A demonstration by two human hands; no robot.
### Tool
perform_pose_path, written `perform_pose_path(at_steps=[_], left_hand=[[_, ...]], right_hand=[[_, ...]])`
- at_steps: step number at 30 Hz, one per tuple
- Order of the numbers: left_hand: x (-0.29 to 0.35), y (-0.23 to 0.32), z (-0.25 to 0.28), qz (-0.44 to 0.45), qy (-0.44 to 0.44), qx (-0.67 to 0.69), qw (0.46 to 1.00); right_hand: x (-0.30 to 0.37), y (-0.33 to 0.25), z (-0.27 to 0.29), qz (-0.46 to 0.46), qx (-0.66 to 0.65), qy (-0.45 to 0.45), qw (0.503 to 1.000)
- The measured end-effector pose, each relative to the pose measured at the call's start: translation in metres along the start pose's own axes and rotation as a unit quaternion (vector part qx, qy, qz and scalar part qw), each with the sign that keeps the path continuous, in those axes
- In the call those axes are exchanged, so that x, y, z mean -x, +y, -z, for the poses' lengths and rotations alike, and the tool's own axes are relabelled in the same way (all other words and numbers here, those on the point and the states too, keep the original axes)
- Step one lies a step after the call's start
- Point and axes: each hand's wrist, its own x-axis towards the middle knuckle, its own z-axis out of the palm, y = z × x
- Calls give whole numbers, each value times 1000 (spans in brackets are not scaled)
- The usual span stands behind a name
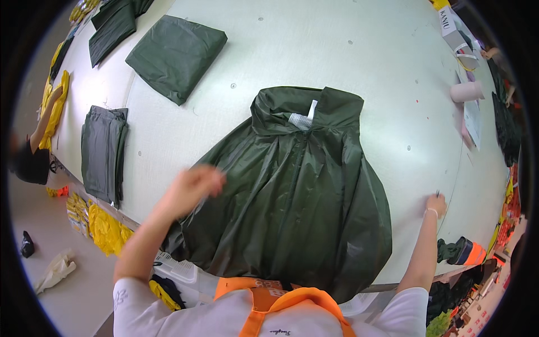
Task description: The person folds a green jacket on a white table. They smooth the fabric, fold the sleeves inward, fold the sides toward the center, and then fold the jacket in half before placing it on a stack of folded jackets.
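Note:
A dark green hooded raincoat [292,196] lies spread on the pale table in front of me, its hood at the far end and its hem at the near edge. Inside the collar show a white tag and a patch of pale mesh lining. Over the coat's left side, near the sleeve, hovers my left hand [202,182], its fingers smeared by motion. Well to the right of the coat, my right hand [437,203] rests closed at the table, with a small dark tip sticking out of it. What that tip belongs to is too small to make out.
Folded dark green garments [177,59] lie at the far left, and a folded stack [104,154] sits nearer. A pink cup [466,91] and white box [453,31] stand far right. At the left edge another person's arm [42,126] reaches toward yellow garments.

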Motion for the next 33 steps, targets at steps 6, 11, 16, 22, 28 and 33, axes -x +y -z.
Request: perform_pose_path(at_steps=[6,11,16,22,28,33], left_hand=[[-178,48,-1,22,83,-76,993],[-203,83,1,45,26,-149,988],[-213,128,5,-16,36,-317,948],[-237,138,-48,5,120,81,990],[-175,104,-99,-360,254,111,891],[-117,65,-106,-106,191,-320,922]], right_hand=[[106,-193,71,397,-382,-190,812],[171,-272,128,351,-261,-411,800],[154,-287,135,312,-321,-463,765],[147,-279,115,279,-384,-345,810],[245,-213,108,449,-521,-127,715],[296,-177,89,367,-532,-243,723]])
